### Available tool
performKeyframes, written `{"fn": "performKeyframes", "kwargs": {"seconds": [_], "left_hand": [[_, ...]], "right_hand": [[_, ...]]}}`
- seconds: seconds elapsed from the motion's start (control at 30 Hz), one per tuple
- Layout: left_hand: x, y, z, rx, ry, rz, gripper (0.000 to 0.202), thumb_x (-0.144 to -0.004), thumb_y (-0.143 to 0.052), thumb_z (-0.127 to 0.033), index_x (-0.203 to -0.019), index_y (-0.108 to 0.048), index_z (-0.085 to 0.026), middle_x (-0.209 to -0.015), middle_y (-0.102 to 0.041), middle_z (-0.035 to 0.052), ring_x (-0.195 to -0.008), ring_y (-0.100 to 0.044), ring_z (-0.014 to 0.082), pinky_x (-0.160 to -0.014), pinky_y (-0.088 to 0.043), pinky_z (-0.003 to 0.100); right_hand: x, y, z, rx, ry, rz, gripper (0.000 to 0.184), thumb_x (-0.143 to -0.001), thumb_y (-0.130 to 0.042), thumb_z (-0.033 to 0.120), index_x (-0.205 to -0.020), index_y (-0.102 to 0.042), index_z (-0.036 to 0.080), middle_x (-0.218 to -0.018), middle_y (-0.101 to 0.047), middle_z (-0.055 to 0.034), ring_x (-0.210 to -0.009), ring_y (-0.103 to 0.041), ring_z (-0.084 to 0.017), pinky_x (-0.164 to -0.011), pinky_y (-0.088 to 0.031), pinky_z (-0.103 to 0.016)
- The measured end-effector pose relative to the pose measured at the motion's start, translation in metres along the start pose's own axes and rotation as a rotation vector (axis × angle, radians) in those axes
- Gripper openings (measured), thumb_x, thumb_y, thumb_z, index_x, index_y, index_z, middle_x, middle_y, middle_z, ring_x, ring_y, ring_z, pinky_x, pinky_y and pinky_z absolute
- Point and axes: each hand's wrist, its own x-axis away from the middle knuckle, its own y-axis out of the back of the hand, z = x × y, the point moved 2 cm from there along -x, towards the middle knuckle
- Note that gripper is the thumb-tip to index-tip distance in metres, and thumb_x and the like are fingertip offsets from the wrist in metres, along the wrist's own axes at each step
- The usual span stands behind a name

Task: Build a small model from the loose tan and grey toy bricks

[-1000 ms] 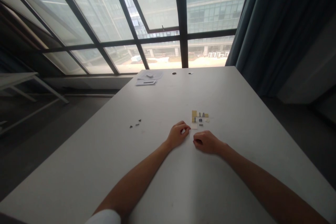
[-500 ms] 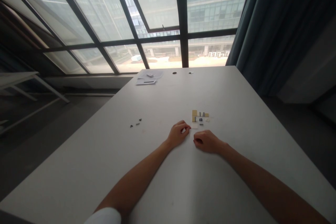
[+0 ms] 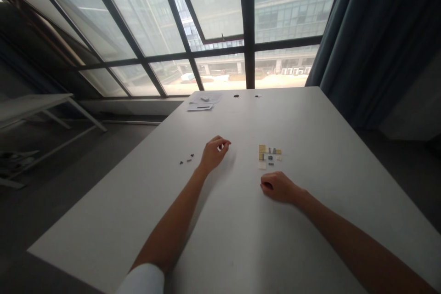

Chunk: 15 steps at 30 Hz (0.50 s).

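Observation:
My left hand (image 3: 215,154) is raised over the white table, between two groups of small parts. Its thumb and forefinger meet in a pinch; whatever may be between the tips is too small to make out. My right hand (image 3: 279,187) rests on the table with curled fingers, and their inside is hidden. Just beyond it lie small yellow tiles (image 3: 262,149), a pale square piece (image 3: 262,165), a dark part (image 3: 270,158) and a small grey strip (image 3: 271,164). Left of my left hand are two small black parts (image 3: 181,162) and a grey piece (image 3: 189,161).
Papers (image 3: 200,106) with a dark strip on them lie at the table's (image 3: 138,220) far left corner. Two round holes (image 3: 236,96) show near the far edge. Beyond are large windows, a blue curtain (image 3: 358,46) at right and another table (image 3: 34,103) at left.
My left hand has moved left and away from me, off the pale square piece, rising above the table. My right hand stays in place. The view has turned slightly left.

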Motion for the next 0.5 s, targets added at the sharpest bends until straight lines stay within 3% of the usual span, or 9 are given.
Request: {"fn": "performKeyframes", "kwargs": {"seconds": [0.1, 0.23, 0.33, 0.5], "left_hand": [[-0.007, 0.043, 0.040, -0.212, 0.144, 0.069, 0.027, -0.091, -0.055, -0.034, -0.094, -0.077, -0.019, -0.086, -0.070, 0.0035, -0.070, -0.058, 0.0143, -0.073, -0.046, 0.027], [0.007, 0.087, 0.099, -0.516, 0.560, 0.179, 0.026, -0.084, -0.064, -0.035, -0.101, -0.078, -0.022, -0.088, -0.074, 0.0034, -0.078, -0.064, 0.0167, -0.073, -0.047, 0.025], [0.023, 0.100, 0.127, -0.560, 0.765, 0.285, 0.027, -0.078, -0.072, -0.036, -0.100, -0.079, -0.023, -0.087, -0.076, 0.0037, -0.079, -0.068, 0.0180, -0.070, -0.048, 0.024], [0.033, 0.095, 0.138, -0.545, 0.868, 0.367, 0.026, -0.071, -0.079, -0.037, -0.093, -0.080, -0.024, -0.076, -0.076, 0.0021, -0.075, -0.069, 0.0174, -0.069, -0.049, 0.023]], "right_hand": [[0.000, 0.000, 0.000, -0.001, 0.001, -0.001, 0.024, -0.085, -0.052, 0.018, -0.061, -0.049, 0.018, -0.063, -0.055, 0.0010, -0.058, -0.039, -0.011, -0.061, -0.025, -0.026], [0.000, 0.001, 0.001, -0.005, 0.006, 0.001, 0.024, -0.084, -0.052, 0.018, -0.061, -0.048, 0.018, -0.062, -0.053, 0.0011, -0.058, -0.037, -0.011, -0.060, -0.024, -0.026], [0.000, 0.002, 0.001, -0.011, 0.003, 0.004, 0.025, -0.085, -0.052, 0.019, -0.061, -0.046, 0.018, -0.061, -0.052, 0.0015, -0.057, -0.036, -0.011, -0.060, -0.023, -0.027], [0.001, 0.001, -0.001, -0.016, 0.007, -0.007, 0.025, -0.085, -0.052, 0.019, -0.061, -0.047, 0.018, -0.062, -0.051, 0.0017, -0.058, -0.037, -0.011, -0.060, -0.023, -0.027]]}}
